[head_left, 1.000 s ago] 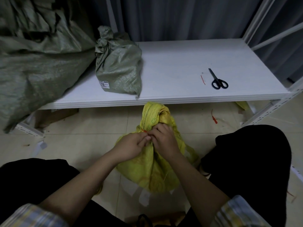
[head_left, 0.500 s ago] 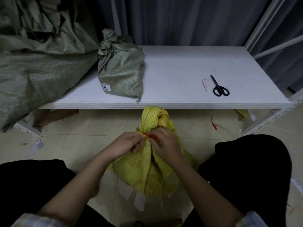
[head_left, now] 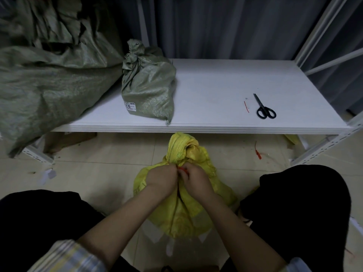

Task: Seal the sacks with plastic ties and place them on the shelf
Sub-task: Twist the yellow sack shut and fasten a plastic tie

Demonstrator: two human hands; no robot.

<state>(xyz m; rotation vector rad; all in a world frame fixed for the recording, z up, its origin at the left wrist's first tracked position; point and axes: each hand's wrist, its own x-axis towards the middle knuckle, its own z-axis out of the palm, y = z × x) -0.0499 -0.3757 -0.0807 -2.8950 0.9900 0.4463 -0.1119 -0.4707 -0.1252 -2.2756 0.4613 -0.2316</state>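
Head view: both hands working a red tie at neck of yellow sack on floor.

L hand (head_left: pixel 162 178) and R hand (head_left: pixel 196 178) touching, fingers curled, both pinching red plastic tie (head_left: pixel 183 169) at gathered neck of yellow sack (head_left: pixel 184 211); sack stands on tile floor (head_left: pixel 98 173) btwn person's knees, just in front of white shelf (head_left: pixel 216 95). On shelf: tied green sack (head_left: pixel 148 87) w/ label, big crumpled green sack (head_left: pixel 43 83) at left, black scissors (head_left: pixel 264 108) and red tie offcut (head_left: pixel 246 106) at right. Another red tie (head_left: pixel 258 153) on floor under shelf edge.
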